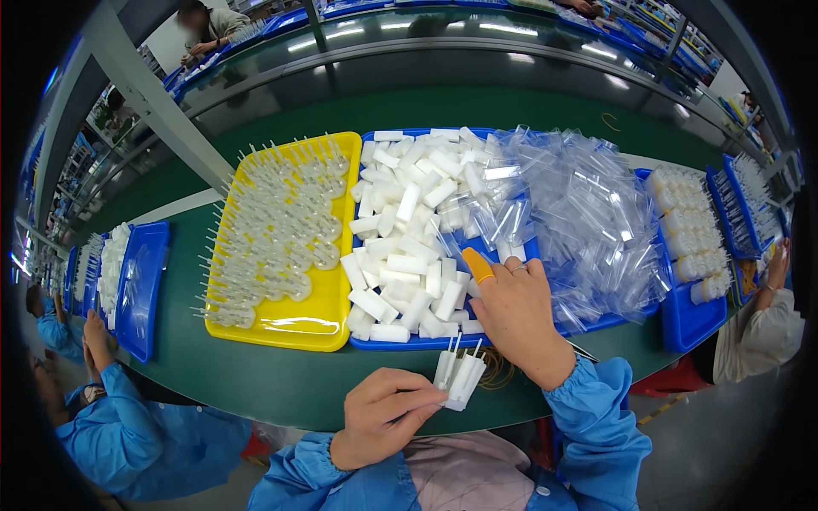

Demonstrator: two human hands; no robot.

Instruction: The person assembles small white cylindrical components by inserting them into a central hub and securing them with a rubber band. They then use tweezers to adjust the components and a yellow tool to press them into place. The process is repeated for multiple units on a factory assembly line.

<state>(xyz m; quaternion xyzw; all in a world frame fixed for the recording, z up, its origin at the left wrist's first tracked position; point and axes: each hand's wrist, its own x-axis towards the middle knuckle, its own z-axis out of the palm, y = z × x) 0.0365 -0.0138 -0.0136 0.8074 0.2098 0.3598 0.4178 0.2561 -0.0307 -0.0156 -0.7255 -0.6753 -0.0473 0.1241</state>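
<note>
My left hand (pixel 388 413) is closed near the front edge of the table, pinching a small bunch of white pieces with thin stems (pixel 458 379) between thumb and fingers. The stems point up and away from me. My right hand (pixel 515 311) reaches over the blue tray (pixel 400 345), its fingers apart. An orange finger cover (pixel 477 266) is on its index finger, and a ring shows on another finger. Beside its fingertips lie clear plastic sleeves (pixel 505 223) and white foam-like blocks (pixel 409 264). Nothing shows in this hand, though its fingertips are partly hidden.
A yellow tray (pixel 328 319) at left holds many stemmed white pieces in round clusters. Clear sleeves (pixel 596 221) heap the blue tray's right side. Farther right, another blue tray (pixel 694 324) carries white bundles. Rubber bands (pixel 494 375) lie by my right wrist. Co-workers sit at both sides.
</note>
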